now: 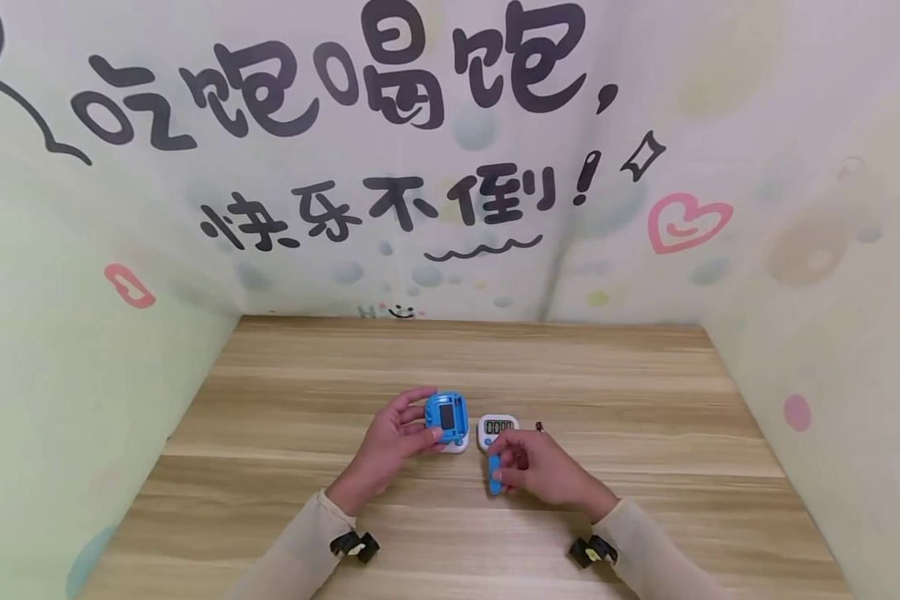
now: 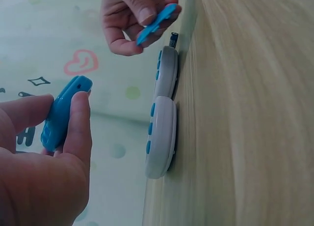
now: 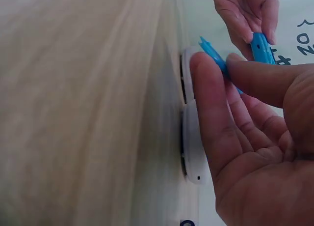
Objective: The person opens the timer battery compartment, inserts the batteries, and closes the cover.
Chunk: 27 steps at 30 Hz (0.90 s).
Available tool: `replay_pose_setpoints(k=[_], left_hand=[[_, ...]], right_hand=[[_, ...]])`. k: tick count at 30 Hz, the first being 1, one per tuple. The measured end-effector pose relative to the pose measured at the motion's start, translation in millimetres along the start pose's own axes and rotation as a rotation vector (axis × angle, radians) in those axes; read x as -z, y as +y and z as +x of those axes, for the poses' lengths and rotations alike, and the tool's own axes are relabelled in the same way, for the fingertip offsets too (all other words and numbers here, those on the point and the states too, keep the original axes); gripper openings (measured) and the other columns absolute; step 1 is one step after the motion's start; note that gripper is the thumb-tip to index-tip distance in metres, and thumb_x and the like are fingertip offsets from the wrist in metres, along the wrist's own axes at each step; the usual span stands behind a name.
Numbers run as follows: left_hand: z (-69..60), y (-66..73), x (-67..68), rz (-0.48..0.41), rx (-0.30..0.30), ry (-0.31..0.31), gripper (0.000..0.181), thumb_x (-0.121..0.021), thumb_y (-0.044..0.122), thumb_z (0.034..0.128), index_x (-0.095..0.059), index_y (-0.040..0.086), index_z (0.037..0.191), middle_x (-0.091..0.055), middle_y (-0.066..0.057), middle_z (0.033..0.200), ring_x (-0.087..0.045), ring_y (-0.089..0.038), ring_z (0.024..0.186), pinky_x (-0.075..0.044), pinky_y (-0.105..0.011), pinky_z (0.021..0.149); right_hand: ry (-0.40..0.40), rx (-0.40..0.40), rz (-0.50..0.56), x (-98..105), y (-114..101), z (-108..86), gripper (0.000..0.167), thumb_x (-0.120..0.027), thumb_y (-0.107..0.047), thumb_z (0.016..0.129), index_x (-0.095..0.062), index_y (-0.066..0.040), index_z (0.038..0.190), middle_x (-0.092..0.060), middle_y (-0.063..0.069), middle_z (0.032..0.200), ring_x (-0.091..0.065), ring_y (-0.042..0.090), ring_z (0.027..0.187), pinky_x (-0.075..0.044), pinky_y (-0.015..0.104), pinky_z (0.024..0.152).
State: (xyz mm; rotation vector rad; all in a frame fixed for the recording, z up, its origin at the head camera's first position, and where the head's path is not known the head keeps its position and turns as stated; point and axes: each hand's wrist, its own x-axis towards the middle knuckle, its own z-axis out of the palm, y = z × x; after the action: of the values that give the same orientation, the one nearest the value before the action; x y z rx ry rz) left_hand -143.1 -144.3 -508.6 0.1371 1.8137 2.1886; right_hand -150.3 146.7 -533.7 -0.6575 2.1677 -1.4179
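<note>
My left hand (image 1: 387, 446) grips a blue timer (image 1: 448, 417) between thumb and fingers. Its back faces the head camera, showing a dark rectangle and an open slot along one side. A flat blue battery cover (image 1: 494, 475) is pinched in my right hand (image 1: 546, 468). On the table lie two white timers with blue buttons. The left white timer (image 2: 162, 137) is mostly hidden under the blue one in the head view. The right white timer (image 1: 487, 423) shows zeros on its display, and my right fingers cover part of it from above.
A small dark battery (image 1: 540, 427) rests on the wooden table (image 1: 307, 358), just right of the right white timer. Printed walls (image 1: 450, 283) with lettering enclose the table at the back and on both sides.
</note>
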Motion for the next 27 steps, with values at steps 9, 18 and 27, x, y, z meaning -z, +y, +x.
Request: replay_pose_setpoints(k=[9,18,27], left_hand=[[0.1,0.7,-0.9,0.014,0.002,-0.024,0.069,-0.074,-0.002,0.0959,-0.043,0.004,0.157,-0.063,-0.024,0.136,-0.073,-0.019,0.106,-0.065,-0.044,0.091],[-1.2,-0.7,-2.1,0.021,0.017,-0.034,0.068,-0.074,-0.002,0.0963,-0.043,0.005,0.157,-0.064,-0.020,0.135,-0.073,-0.020,0.108,-0.062,-0.051,0.095],[-1.2,-2.4,-1.9,0.026,0.016,-0.039,0.067,-0.073,-0.002,0.0969,-0.043,0.005,0.156,-0.061,-0.027,0.138,-0.073,-0.020,0.109,-0.064,-0.045,0.092]], right_hand=[[-0.018,0.035,-0.254,-3,1,-0.4,0.016,-0.081,-0.012,0.094,-0.073,-0.014,0.108,-0.066,-0.007,0.083,-0.062,0.005,0.072,-0.058,0.023,0.064],[-0.004,0.023,-0.435,-6,-7,0.3,0.014,-0.083,-0.016,0.093,-0.076,-0.012,0.105,-0.060,-0.012,0.075,-0.053,0.002,0.067,-0.048,0.021,0.060],[0.069,-0.013,-0.388,6,-6,-4.8,0.016,-0.078,-0.015,0.096,-0.075,-0.013,0.112,-0.063,-0.011,0.081,-0.056,0.005,0.071,-0.051,0.022,0.062]])
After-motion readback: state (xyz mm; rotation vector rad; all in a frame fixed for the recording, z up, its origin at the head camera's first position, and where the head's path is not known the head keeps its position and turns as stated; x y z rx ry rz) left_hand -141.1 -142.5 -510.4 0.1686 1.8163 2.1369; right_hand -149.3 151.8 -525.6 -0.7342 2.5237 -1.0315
